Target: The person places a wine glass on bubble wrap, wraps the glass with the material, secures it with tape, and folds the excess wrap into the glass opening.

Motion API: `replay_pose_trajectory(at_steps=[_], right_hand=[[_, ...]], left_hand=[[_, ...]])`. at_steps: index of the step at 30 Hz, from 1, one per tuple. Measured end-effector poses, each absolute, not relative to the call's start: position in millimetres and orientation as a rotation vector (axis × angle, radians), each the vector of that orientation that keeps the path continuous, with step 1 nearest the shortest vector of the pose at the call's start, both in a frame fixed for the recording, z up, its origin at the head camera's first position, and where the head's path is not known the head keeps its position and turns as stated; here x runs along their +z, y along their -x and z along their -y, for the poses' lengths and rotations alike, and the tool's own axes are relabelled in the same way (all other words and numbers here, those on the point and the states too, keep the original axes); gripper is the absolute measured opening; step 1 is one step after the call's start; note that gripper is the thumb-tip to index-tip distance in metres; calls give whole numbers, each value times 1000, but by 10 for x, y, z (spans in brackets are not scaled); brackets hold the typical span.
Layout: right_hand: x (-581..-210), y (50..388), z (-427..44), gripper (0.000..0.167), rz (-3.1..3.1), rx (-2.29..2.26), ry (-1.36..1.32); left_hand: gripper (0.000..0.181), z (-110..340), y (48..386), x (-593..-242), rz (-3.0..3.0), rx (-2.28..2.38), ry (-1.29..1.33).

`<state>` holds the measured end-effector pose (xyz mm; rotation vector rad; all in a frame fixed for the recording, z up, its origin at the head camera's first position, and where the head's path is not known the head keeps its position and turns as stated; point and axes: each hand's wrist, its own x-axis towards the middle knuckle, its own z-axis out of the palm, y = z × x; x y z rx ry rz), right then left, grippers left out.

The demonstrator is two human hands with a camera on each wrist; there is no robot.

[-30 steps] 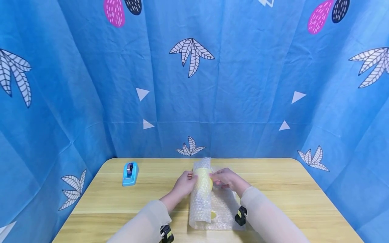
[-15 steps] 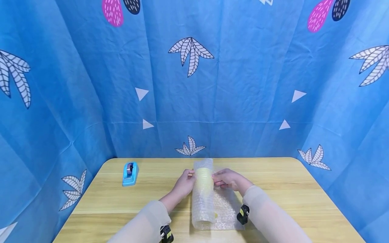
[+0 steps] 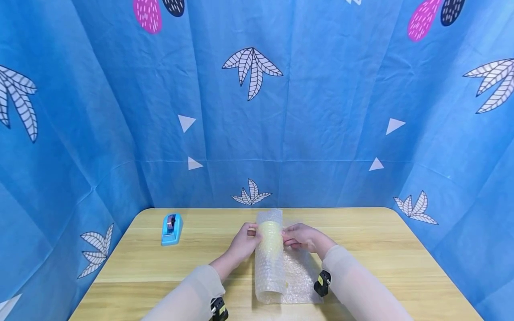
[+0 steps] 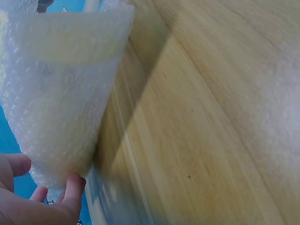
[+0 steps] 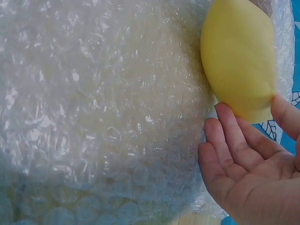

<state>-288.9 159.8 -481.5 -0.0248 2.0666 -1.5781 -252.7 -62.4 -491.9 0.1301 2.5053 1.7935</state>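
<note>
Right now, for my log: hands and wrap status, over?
Left hand grips bubble-wrap roll. Right hand holds partly wrapped yellow object. Tape dispenser well clear.

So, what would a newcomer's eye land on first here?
Probably the blue patterned curtain filling most of the head view behind the table. Next, the bubble wrap roll between the left hand and right hand, with a yellow object peeking out in the right wrist view. The blue tape dispenser stands out at the table's back left.
</note>
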Motion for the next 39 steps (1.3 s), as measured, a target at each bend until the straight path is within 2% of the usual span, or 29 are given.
replay_pose_trajectory(at_steps=[11,27,33,39], right_hand=[[-4816,2882,-1615,34,-2060,-1570,37],[-4769,2816,-1566,22,-2191,-1796,-175],[-4805,2802,-1535,14,-2279,-1795,-168],[-4821,2765,-1519,14,-2305,-1813,-176]], left_hand=[[41,666,2525,-4937,-2512,1754,-168],[42,629,2521,-4931,-2537,1761,-199],[45,612,2508,-4914,-2531,1775,-229],[47,599,2482,-4884,-2534,1772,-266]])
